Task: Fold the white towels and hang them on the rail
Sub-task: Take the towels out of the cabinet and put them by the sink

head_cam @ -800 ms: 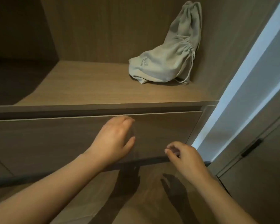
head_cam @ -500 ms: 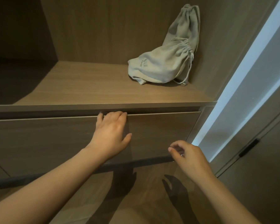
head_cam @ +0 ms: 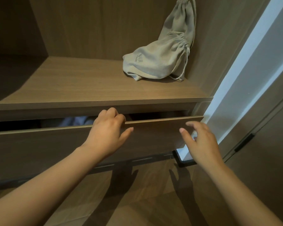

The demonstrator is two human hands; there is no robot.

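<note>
Looking down from the head camera, we see our left hand (head_cam: 108, 132) gripping the drawer front (head_cam: 39, 152). Its fingers are curled over the top edge and the thumb lies stretched out along the wooden face. Our right hand (head_cam: 201, 141) hovers just in front of the drawer's right end with its fingers loosely spread. It holds nothing, and we cannot tell whether it touches the wood.

The drawer stands slightly open, leaving a dark gap under the shelf (head_cam: 88, 85). In that gap, left of our left hand, a bit of pale fabric (head_cam: 77, 121) shows (bluish white in this dim light). We cannot tell whether it is one of the towels, since most of it is hidden behind the drawer front.

On the shelf, toward the back right corner, a pale drawstring bag (head_cam: 157, 61) lies slumped on its side with its cords trailing toward the wall. Behind it a second pouch (head_cam: 181, 18) of the same cloth leans upright in the corner. Our two hands cast shadows on the wooden panel (head_cam: 153, 185) below the drawer.
</note>
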